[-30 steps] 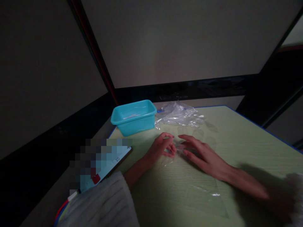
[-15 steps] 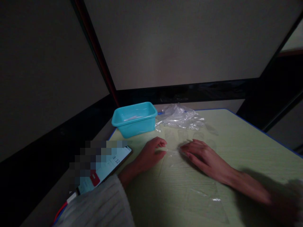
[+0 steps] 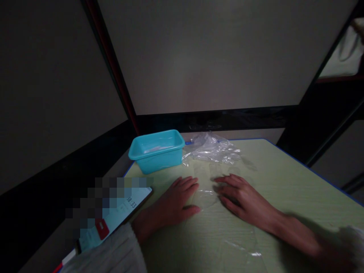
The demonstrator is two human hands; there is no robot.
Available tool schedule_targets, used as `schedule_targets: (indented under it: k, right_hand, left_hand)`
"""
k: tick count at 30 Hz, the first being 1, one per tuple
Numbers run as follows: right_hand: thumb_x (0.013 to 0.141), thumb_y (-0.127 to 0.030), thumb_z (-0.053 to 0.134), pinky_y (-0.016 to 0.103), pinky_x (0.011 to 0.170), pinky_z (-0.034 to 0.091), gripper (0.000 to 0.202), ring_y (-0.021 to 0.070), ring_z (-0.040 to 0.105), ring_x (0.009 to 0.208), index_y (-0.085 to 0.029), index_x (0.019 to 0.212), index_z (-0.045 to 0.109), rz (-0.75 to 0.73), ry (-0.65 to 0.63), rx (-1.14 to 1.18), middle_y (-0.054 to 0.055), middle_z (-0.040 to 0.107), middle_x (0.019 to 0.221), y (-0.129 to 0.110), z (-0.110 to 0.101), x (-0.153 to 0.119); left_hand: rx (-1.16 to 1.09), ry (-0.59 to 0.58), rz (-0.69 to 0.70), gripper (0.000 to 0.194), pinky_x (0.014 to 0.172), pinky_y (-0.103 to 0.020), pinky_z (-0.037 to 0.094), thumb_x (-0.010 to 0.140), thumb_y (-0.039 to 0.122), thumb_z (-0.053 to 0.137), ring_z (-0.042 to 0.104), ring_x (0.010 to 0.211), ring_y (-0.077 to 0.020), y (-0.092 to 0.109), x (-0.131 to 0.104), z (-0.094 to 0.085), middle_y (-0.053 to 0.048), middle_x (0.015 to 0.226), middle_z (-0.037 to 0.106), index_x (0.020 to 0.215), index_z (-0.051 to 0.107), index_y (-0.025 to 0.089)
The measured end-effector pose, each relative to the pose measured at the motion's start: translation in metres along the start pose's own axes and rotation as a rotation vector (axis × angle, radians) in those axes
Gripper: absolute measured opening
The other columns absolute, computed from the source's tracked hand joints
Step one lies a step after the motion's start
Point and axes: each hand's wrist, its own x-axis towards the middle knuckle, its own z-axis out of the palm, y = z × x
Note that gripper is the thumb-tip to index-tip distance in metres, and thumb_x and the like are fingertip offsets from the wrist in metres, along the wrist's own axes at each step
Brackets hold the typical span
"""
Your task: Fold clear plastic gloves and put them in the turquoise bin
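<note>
Hands, left (image 3: 180, 200) and right (image 3: 241, 195), open, fingers loosely spread, at a flat clear plastic glove (image 3: 206, 194).

The left hand (image 3: 182, 200) is palm down, its fingers nearly straight and close together, pointing inward and away from the body, with the thumb held well apart on the near side. A gray sleeve (image 3: 110, 252) covers the arm almost to the wrist. The right hand (image 3: 241, 197), also palm down, points toward the left one, fingers loosely bent and slightly spread. Its bare forearm (image 3: 295, 229) slants in from the right. The hands are apart.
</note>
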Motion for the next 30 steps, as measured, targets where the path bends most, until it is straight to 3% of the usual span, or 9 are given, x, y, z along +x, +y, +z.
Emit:
schedule_targets:
  k: [7,14,19,22,25,30]
  right_hand:
    - [0.083,-0.02,0.05,0.052,0.098,0.035,0.025,0.026,0.053,0.111,-0.016,0.104,0.063,-0.051,-0.114,-0.063,0.014,0.058,0.12,0.01,-0.01,-0.002]
    - [0.088,-0.029,0.05,0.047,0.1,0.036,0.037,0.0243,0.045,0.121,-0.021,0.124,0.054,-0.149,-0.227,0.062,0.01,0.05,0.133,0.023,-0.029,-0.005]
    - [0.09,-0.037,0.047,0.047,0.101,0.036,0.037,0.0252,0.039,0.127,-0.017,0.117,0.059,-0.199,-0.303,0.03,0.013,0.048,0.134,0.027,-0.034,-0.005]
    - [0.092,-0.031,0.041,0.043,0.094,0.044,0.033,0.024,0.05,0.116,-0.016,0.114,0.061,-0.124,-0.258,-0.035,0.012,0.056,0.124,0.036,-0.038,-0.005]
    - [0.091,-0.024,0.039,0.043,0.078,0.051,0.031,0.0252,0.062,0.094,-0.015,0.109,0.062,0.046,-0.154,-0.197,0.013,0.064,0.107,0.048,-0.043,-0.007]
    - [0.084,-0.018,0.044,0.036,0.065,0.051,0.019,0.0238,0.064,0.078,-0.017,0.087,0.064,0.262,-0.117,-0.363,0.011,0.066,0.092,0.061,-0.047,-0.012]
  left_hand:
    - [0.064,-0.13,-0.049,0.075,0.11,-0.051,0.007,0.084,0.045,0.053,0.01,0.138,-0.0278,0.0,-0.001,-0.005,-0.014,0.15,0.016,0.142,0.02,0.012]
    - [0.084,-0.148,-0.059,0.077,0.11,-0.05,0.005,0.083,0.046,0.053,0.008,0.138,-0.0277,0.0,0.0,-0.006,-0.014,0.151,0.013,0.143,0.016,0.017]
    - [0.079,-0.148,-0.06,0.076,0.109,-0.051,0.005,0.084,0.047,0.052,0.009,0.138,-0.028,0.001,0.0,-0.008,-0.015,0.15,0.014,0.143,0.017,0.016]
    - [0.083,-0.109,-0.008,0.076,0.11,-0.05,0.003,0.084,0.049,0.052,0.011,0.138,-0.0269,0.001,-0.001,-0.009,-0.015,0.15,0.016,0.143,0.019,0.015]
    - [0.06,-0.03,0.116,0.07,0.112,-0.044,0.001,0.087,0.05,0.047,0.013,0.138,-0.0228,0.008,-0.001,-0.008,-0.013,0.15,0.018,0.143,0.02,0.017]
    - [-0.034,-0.036,0.248,0.072,0.112,-0.039,0.01,0.089,0.052,0.041,0.011,0.139,-0.0233,0.029,0.001,0.0,-0.013,0.151,0.012,0.144,0.016,0.012]
